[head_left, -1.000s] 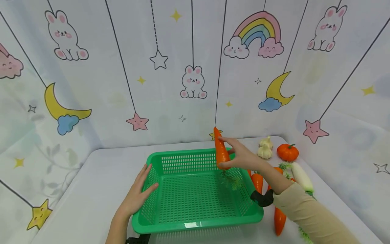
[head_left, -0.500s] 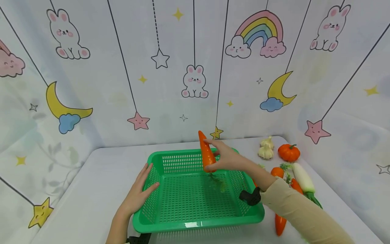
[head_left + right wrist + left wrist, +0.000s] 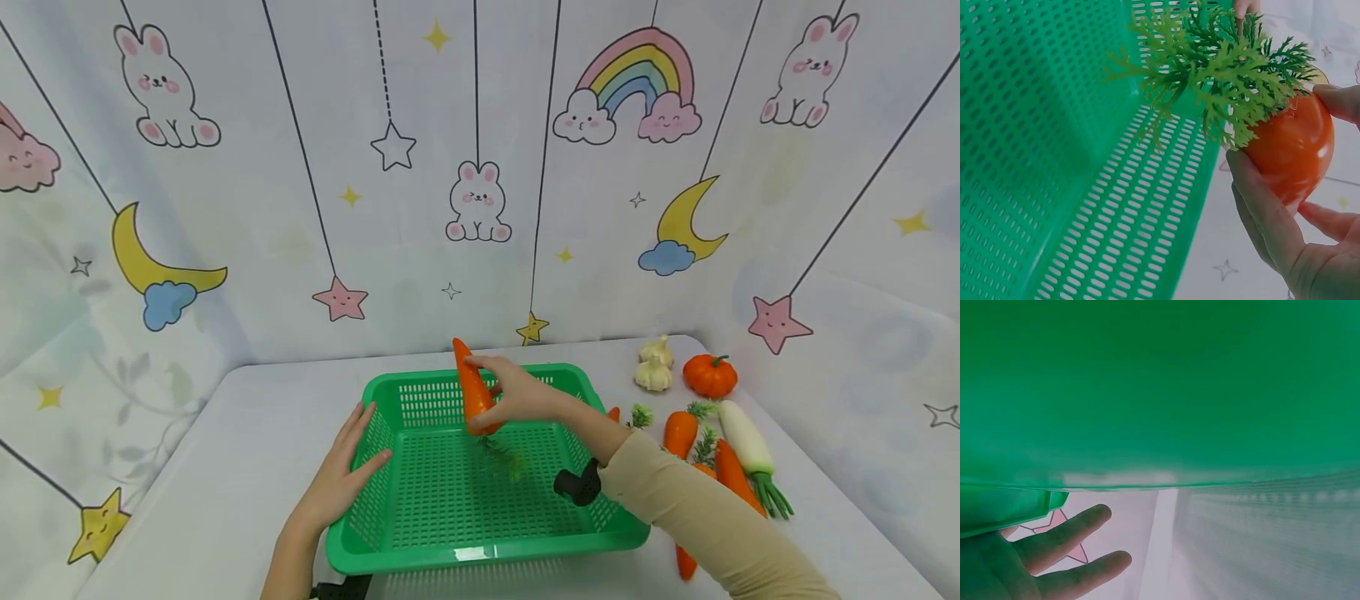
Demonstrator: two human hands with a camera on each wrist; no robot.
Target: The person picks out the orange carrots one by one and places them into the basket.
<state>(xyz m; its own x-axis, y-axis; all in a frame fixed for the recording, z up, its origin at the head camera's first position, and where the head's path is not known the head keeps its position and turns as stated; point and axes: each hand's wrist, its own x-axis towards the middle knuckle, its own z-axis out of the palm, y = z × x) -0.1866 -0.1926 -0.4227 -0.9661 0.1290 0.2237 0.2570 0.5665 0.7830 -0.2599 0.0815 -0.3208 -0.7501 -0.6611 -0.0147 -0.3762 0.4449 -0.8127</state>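
My right hand (image 3: pixel 521 396) holds an orange carrot (image 3: pixel 472 390) above the back part of a green plastic basket (image 3: pixel 480 557). The carrot's tip points up and its leafy top hangs down into the basket. In the right wrist view, fingers and thumb grip the carrot's thick end (image 3: pixel 1297 147), with the green leaves (image 3: pixel 1229 81) in front of the basket's slotted wall (image 3: pixel 1129 212). On the left side, my left hand (image 3: pixel 337 475) rests against the basket's rim with its fingers straight and the thumb over the inside. In the left wrist view, two straight fingers (image 3: pixel 1072 540) show below the green rim.
To the right of the basket lie more carrots (image 3: pixel 738 475), partly hidden by my right sleeve, and a white radish (image 3: pixel 742 433) with green leaves. Garlic bulbs (image 3: pixel 654 373) and a small orange pumpkin (image 3: pixel 709 377) sit at the back right. A patterned cloth backdrop (image 3: pixel 405 233) stands behind the table.
My right hand has carried the carrot leftward and slightly down, from the basket's back right corner to over its back middle. The left hand and the basket have stayed in place.
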